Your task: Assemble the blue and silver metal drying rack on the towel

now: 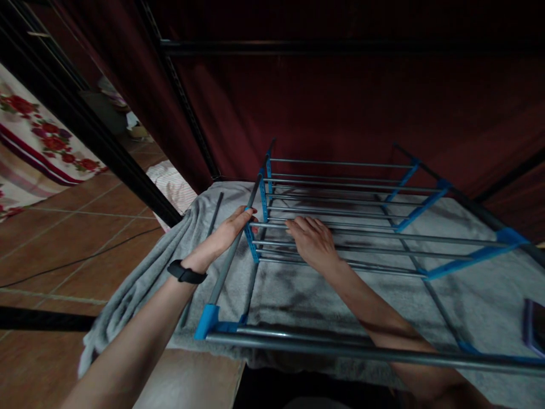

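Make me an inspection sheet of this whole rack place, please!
Surface: soft grey fabric blanket, rumpled at the left.
Things: grey metal-tube rack with blue plastic connectors; one straight grey metal tube lies beside it.
Clutter: dark, purple-edged flat object, cut off at the right.
Hands: left hand grips a side tube; right hand touches a crosswise tube.
Cables: thin black cable on brown tiled floor.
Surroundings: dark red fabric curtain, black frame bars, flowered white cloth.

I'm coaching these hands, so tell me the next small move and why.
Probably press the crossbar toward the blue bracket with the right hand: it lies over that crossbar, while the left hand grips the side pole at the bracket and could brace it.
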`<state>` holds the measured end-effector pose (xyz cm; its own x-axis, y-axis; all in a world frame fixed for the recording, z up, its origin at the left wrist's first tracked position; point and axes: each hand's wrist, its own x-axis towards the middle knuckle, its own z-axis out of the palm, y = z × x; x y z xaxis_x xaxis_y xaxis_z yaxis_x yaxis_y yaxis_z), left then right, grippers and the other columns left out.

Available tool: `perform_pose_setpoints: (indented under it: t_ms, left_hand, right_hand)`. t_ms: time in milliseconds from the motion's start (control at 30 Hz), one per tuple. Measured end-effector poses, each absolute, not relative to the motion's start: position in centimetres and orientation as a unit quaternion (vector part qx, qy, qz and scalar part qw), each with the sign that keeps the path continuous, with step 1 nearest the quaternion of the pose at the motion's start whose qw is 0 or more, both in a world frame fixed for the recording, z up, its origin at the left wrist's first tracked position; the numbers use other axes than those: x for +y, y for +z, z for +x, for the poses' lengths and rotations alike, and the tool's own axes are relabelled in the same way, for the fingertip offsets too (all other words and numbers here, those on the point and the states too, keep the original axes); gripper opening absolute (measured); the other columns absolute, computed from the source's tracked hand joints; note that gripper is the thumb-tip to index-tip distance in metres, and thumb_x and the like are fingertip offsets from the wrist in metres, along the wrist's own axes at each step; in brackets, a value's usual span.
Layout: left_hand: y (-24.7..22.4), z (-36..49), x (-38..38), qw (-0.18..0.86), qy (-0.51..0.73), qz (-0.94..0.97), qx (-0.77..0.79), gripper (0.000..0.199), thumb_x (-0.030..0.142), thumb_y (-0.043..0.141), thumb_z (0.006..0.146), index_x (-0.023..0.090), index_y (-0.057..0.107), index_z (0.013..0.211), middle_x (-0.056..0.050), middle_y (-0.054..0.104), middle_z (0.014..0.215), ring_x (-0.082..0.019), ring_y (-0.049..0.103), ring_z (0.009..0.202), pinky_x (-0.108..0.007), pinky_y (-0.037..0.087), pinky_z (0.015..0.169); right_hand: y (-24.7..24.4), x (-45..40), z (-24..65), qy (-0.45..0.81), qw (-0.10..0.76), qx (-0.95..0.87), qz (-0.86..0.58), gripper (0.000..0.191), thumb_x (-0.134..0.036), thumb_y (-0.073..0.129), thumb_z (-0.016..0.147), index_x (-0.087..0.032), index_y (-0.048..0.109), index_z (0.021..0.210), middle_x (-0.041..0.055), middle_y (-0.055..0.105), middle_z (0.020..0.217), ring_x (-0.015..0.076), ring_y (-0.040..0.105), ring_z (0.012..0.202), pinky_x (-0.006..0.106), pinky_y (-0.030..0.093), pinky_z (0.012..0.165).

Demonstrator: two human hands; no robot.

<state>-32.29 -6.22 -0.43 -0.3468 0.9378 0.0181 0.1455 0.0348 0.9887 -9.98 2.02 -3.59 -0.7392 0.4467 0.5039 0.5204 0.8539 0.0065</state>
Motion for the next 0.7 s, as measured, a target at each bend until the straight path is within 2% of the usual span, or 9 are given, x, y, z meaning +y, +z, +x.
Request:
perform_pose_setpoints:
  t_ms: [233,367,467,567,700]
  left_hand:
    - [-0.2,-32.2,-6.3,0.352,0.529,0.449,0.628,0.044,0.059,0.067,0.081,0.021,0.072,0.102,-0.004,0.070,0.080,-0.027,0.065,0.076,-0.036,0.048,0.072]
    - [-0.6,-32.6,-6.1,0.344,0.526,0.460,0.627,0.044,0.060,0.065,0.083,0.020,0.072,0.101,-0.005,0.071,0.087,-0.028,0.067,0.081,-0.037,0.050,0.078]
    - [-0.7,-32.8,-6.1,0.333,0.508,0.471,0.640,0.053,0.064,0.063,0.082,0.019,0.070,0.107,-0.006,0.073,0.089,-0.028,0.068,0.087,-0.037,0.052,0.084]
    - [-0.2,-32.6,-6.4,0.318,0.482,0.464,0.672,0.060,0.068,0.063,0.080,0.018,0.070,0.114,-0.007,0.075,0.101,-0.028,0.068,0.099,-0.037,0.054,0.093]
    - [0.4,-32.5,-6.8,0.308,0.448,0.450,0.708,0.058,0.066,0.055,0.087,0.020,0.068,0.120,-0.005,0.071,0.124,-0.027,0.065,0.114,-0.037,0.051,0.104]
  right_hand:
    - [-3.4,1.9,-10.1,-0.056,0.229,-0.938,-0.255,0.029,-0.027,0.041,0.105,-0.022,0.065,0.119,0.0065,0.068,0.104,0.0200,0.058,0.096,0.034,0.038,0.082]
    - [-4.0,1.6,-10.1,-0.052,0.239,-0.933,-0.264,0.031,-0.027,0.039,0.105,-0.021,0.062,0.125,0.0075,0.069,0.105,0.0198,0.058,0.099,0.033,0.040,0.086]
    - [-4.3,1.8,-10.2,-0.059,0.238,-0.936,-0.253,0.032,-0.026,0.040,0.105,-0.021,0.060,0.129,0.0073,0.069,0.106,0.0204,0.058,0.100,0.034,0.042,0.086]
    - [-4.3,2.4,-10.2,-0.066,0.238,-0.941,-0.232,0.031,-0.023,0.043,0.103,-0.022,0.059,0.129,0.0068,0.068,0.108,0.0209,0.057,0.102,0.035,0.044,0.086]
    - [-4.3,2.8,-9.9,-0.071,0.241,-0.940,-0.230,0.034,-0.019,0.042,0.102,-0.022,0.056,0.132,0.0068,0.068,0.111,0.0209,0.057,0.102,0.036,0.045,0.089]
